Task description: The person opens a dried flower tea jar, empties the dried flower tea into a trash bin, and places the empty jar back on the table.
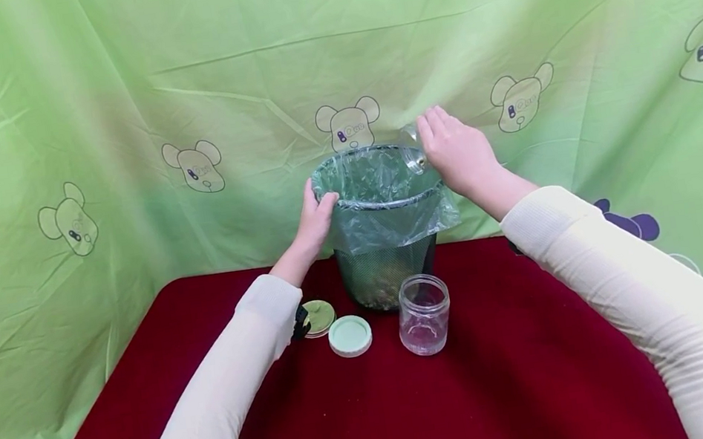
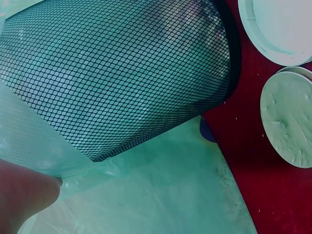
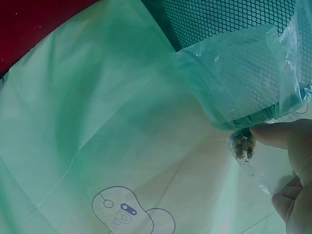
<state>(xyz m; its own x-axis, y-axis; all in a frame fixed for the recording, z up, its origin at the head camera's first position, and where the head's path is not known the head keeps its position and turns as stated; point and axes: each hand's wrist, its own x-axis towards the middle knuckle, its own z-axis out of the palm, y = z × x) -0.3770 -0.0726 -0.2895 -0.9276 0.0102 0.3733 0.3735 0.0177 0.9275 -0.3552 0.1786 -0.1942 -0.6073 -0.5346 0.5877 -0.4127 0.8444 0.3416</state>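
Observation:
A black mesh wastebasket (image 1: 369, 273), lined with a clear plastic bag (image 1: 393, 225), stands at the table's back edge. My left hand (image 1: 317, 217) grips its rim on the left, thumb over the bag's edge. In my right hand (image 1: 460, 152) is a clear glass jar (image 1: 414, 159), tilted with its mouth over the right side of the rim. Dark brown bits (image 3: 244, 144) show inside that jar in the right wrist view. Part of the jar is hidden behind the fingers.
A second glass jar (image 1: 424, 318), lidless, stands upright in front of the wastebasket. Left of it lie a pale mint lid (image 1: 350, 335) and a greenish lid (image 1: 320, 315). Red cloth (image 1: 420, 420) covers the table, and a green curtain (image 1: 259, 135) hangs behind.

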